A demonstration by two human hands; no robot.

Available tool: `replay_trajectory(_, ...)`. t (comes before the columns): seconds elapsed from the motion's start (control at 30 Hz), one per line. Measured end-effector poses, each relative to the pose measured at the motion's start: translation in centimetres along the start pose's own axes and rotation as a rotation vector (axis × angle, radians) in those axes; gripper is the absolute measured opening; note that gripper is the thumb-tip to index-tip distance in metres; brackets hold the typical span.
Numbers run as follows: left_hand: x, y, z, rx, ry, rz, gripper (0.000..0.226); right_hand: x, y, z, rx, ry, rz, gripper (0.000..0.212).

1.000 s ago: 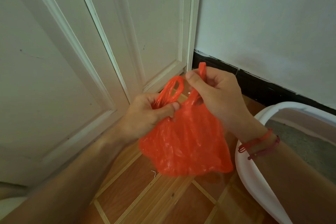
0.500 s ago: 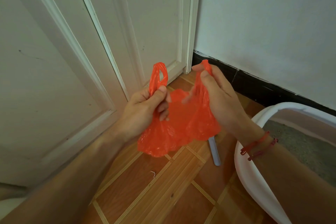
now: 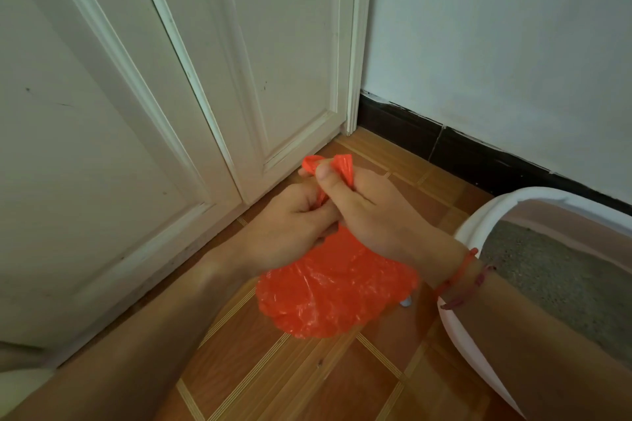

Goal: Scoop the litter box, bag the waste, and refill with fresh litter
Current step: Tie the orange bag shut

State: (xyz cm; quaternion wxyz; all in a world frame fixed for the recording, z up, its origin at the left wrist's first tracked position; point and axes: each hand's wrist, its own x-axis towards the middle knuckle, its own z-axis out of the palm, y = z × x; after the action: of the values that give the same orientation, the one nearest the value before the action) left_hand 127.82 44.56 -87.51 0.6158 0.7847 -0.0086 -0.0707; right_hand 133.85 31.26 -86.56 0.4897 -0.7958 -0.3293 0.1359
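An orange plastic bag [image 3: 333,294] hangs low over the tiled floor, bulging at its bottom. My left hand [image 3: 285,229] and my right hand [image 3: 367,212] are pressed together above it, both gripping the bag's twisted handles, whose ends poke up past my right thumb. The white litter box [image 3: 478,219] stands at the right edge, with grey litter [image 3: 547,280] inside. My right forearm crosses over its near rim. A small pale tip of the scoop [image 3: 406,301] shows just under the bag; the rest is hidden.
White panelled doors [image 3: 164,106] fill the left and centre, close to my hands. A white wall with a black skirting board [image 3: 478,161] runs behind the litter box. Brown tiled floor [image 3: 307,379] lies below the bag.
My hands have come together and dropped lower, bringing the two handles into one bunch. The bag now hangs fuller beneath them and covers most of the scoop on the floor.
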Motion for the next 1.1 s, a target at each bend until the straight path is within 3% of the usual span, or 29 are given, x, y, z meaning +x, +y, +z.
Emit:
replay_trajectory(0.2,-0.1,-0.5,-1.4,-0.243,-0.186,-0.177,0.031,-0.7,-0.3,-1.2,0.308,-0.074,0.09,0.051)
replay_trajectory(0.4,-0.3,-0.8,-2.4,-0.553,-0.168,-0.264,0.018,-1.1,0.3,-2.3,0.267,-0.199,0.136,0.047)
replay_trajectory(0.5,-0.2,-1.0,-2.6,-0.654,-0.177,-0.275,0.023,-0.9,0.9,-2.3,0.085,-0.267,0.019,0.041)
replay_trajectory(0.6,-0.5,-0.9,-2.7,-0.706,-0.218,-0.303,0.027,-0.6,2.6,-2.4,-0.286,-0.206,-0.145,0.034)
replay_trajectory(0.67,-0.8,-0.6,-2.7,-0.686,-0.188,-0.333,0.033,-0.6,3.3,-2.4,-0.559,-0.153,-0.249,0.034)
replay_trajectory(0.73,-0.8,-0.5,-2.4,-0.596,-0.109,-0.362,0.036,-0.5,3.6,-2.2,-0.664,-0.133,-0.292,0.037)
replay_trajectory(0.83,-0.4,-0.6,-2.2,-0.474,0.024,-0.351,0.02,-0.4,4.0,-1.7,-0.592,-0.072,-0.365,0.033)
replay_trajectory(0.93,-0.3,-0.6,-2.4,-0.45,0.088,-0.313,0.017,-0.7,3.9,-1.9,-0.342,0.026,-0.388,0.024)
replay_trajectory(1.03,-0.2,-0.5,-2.3,-0.387,0.103,-0.288,0.015,-1.1,3.4,-1.7,-0.125,0.167,-0.317,0.024)
replay_trajectory(1.1,0.0,-0.4,-2.0,-0.319,0.129,-0.282,0.014,-1.1,3.5,-1.5,-0.111,0.212,-0.281,0.028)
